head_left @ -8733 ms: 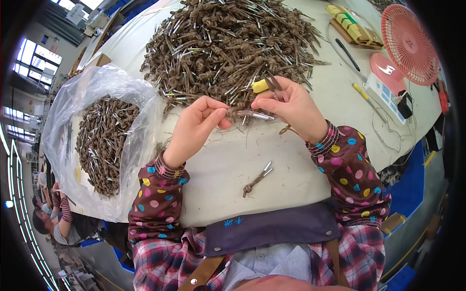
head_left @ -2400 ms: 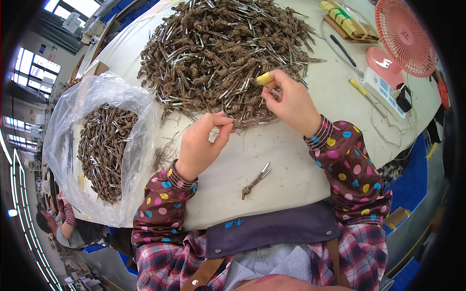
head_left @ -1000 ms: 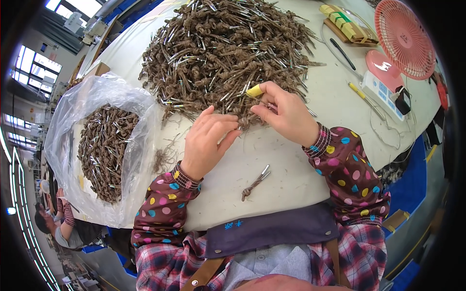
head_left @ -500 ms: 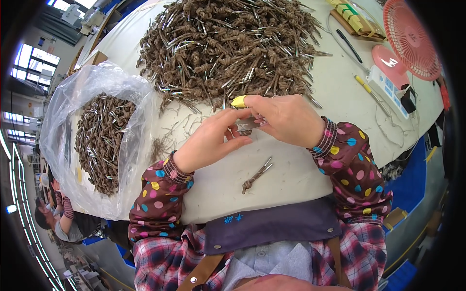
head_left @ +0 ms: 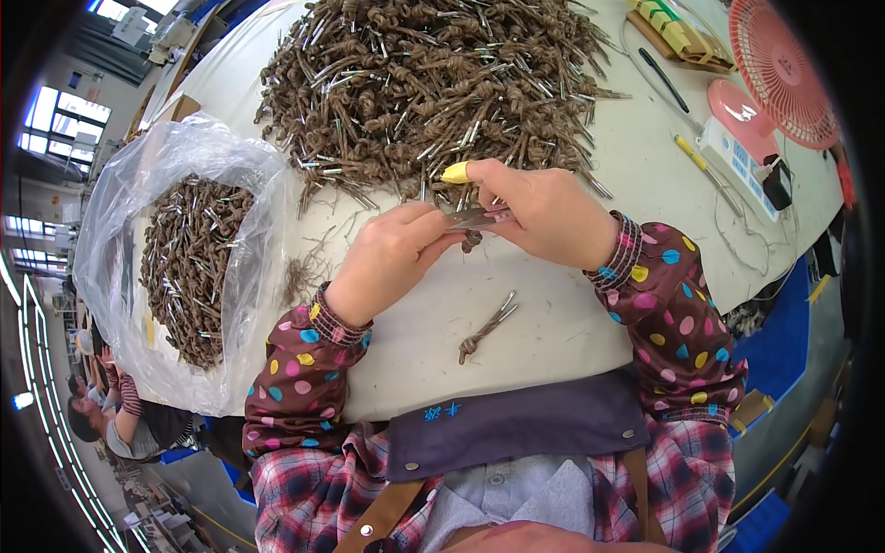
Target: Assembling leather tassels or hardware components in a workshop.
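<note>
Relative to the frame half a second earlier, the left hand [head_left: 392, 249], at 10 o'clock from the picture's centre, has its thumb and fingertips drawn together beside the short knotted cord [head_left: 471, 241] at 1 o'clock, apparently pinching it, though the contact is partly hidden. The right hand [head_left: 558, 219], at 2 o'clock, grasps the metal snips [head_left: 473, 219], whose blades lie just above the visible knot; this suggests the cord is being steadied for trimming. The loose knotted cord [head_left: 485, 330], between 4 and 5 o'clock, remains untouched on the table [head_left: 406, 369].
</note>
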{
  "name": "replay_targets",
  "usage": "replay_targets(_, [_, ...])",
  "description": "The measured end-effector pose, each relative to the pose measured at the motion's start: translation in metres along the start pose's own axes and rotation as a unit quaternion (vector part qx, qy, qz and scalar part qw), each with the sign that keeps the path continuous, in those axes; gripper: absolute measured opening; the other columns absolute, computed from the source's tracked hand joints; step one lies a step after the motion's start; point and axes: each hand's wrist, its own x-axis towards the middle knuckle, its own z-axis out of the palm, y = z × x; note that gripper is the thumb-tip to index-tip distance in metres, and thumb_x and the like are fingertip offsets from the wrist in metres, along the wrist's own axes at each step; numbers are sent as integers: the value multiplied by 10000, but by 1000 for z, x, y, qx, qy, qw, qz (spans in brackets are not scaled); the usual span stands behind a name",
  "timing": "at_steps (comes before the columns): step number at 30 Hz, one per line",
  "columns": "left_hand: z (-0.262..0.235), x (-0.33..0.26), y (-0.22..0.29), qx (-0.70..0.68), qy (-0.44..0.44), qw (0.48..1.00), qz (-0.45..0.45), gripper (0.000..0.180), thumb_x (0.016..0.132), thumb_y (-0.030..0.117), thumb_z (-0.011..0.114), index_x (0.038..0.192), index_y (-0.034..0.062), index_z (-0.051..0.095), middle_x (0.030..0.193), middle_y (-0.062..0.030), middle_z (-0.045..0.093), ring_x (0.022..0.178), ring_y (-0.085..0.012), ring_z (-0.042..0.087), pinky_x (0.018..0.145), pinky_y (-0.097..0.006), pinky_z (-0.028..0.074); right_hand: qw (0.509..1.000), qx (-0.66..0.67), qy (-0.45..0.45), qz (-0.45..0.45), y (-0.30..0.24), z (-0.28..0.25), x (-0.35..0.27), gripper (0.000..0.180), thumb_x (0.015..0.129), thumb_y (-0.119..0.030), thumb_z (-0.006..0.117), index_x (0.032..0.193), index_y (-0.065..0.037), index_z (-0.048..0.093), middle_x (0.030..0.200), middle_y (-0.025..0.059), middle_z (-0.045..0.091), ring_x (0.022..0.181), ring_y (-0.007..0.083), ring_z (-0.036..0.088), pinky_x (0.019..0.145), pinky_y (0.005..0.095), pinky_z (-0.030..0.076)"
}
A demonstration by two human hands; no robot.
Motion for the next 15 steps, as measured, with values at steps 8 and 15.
replay_targets(8, [5,-3,-13,-165,-21,986,10,54,858,78,621,886,37,601,874,-67,669,714,-191,659,619,-281,518,982,174,-48,45,6,-2,2,513,803,-94,690,1245,-86,430,852,30,613,690,166,632,595,263,493])
replay_targets(15, [19,-7,-12,-494,-35,860,-121,52,979,69,439,965,25,464,869,-83,660,766,-133,640,700,-253,508,978,199,-31,55,0,2,2,554,805,-113,698,1274,-61,407,878,27,602,641,145,573,589,248,472])
